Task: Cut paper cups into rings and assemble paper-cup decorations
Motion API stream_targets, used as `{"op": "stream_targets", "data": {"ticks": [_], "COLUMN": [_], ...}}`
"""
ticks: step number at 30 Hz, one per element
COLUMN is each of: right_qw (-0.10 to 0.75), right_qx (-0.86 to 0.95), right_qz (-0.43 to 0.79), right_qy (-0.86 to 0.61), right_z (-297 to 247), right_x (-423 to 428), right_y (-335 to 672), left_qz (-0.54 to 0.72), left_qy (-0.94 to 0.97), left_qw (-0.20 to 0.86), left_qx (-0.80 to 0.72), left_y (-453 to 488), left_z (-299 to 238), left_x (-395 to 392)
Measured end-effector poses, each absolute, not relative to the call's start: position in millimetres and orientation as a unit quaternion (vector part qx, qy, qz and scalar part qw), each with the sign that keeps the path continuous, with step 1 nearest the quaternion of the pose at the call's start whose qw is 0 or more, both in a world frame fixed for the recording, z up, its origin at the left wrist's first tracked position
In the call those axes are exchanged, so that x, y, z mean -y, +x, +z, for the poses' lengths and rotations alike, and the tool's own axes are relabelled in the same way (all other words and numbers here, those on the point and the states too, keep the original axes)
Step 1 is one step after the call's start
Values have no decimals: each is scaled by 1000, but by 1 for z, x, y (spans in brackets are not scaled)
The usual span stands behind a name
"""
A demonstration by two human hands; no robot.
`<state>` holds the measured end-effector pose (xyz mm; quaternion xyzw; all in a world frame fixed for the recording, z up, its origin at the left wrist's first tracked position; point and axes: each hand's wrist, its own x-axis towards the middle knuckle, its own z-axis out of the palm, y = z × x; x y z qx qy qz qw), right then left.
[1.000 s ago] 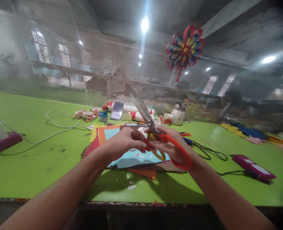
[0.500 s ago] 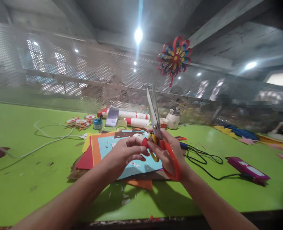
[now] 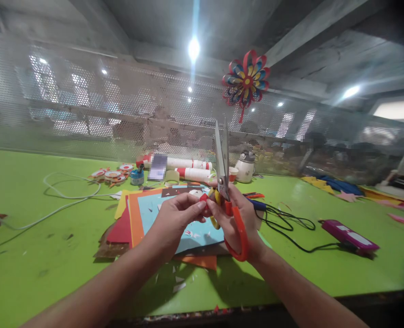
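Between the fingertips of both hands is a small red piece (image 3: 204, 199), apparently paper. My left hand (image 3: 176, 218) pinches it from the left. My right hand (image 3: 239, 216) touches it with thumb and fingertips while also holding a pair of scissors (image 3: 222, 164). The scissors point upward with blades slightly apart; one handle loop is orange-red, the other yellow. Beneath the hands lies a stack of coloured sheets with a light blue sheet (image 3: 149, 218) on top, scattered with small scraps. The fingers partly hide the red piece.
Behind the stack are paper-cup rolls (image 3: 191, 174), a phone (image 3: 157, 167), a blue jar (image 3: 137, 176) and a white bottle (image 3: 245, 167). A purple power strip (image 3: 350, 237) with a black cable lies at right. A white cord (image 3: 51, 214) crosses the left. A paper flower (image 3: 247, 82) hangs above.
My left thumb and fingers have closed onto the red piece, where they were looser before. The scissors have turned more upright in my right hand. The view has shifted slightly.
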<state>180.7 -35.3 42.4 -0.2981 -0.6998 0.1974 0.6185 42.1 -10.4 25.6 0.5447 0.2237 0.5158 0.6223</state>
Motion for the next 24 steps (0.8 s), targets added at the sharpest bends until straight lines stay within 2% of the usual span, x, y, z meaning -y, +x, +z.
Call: {"op": "stream_targets", "data": {"ticks": [15,19,24], "right_qw": [592,538,415], "right_qx": [694,705,770], "right_qz": [213,243,277], "right_qy": [-351,-393,-399], "right_z": [40,42,41], "right_x": [40,42,41], "right_y": [186,202,224], "left_qz": [503,507,508], "left_qy": [575,571,569], "left_qw": [598,595,592], "left_qx": [-241,-250,-261], "left_y": [35,29,23], "left_z": [35,39,44], "left_x": [10,7,5]}}
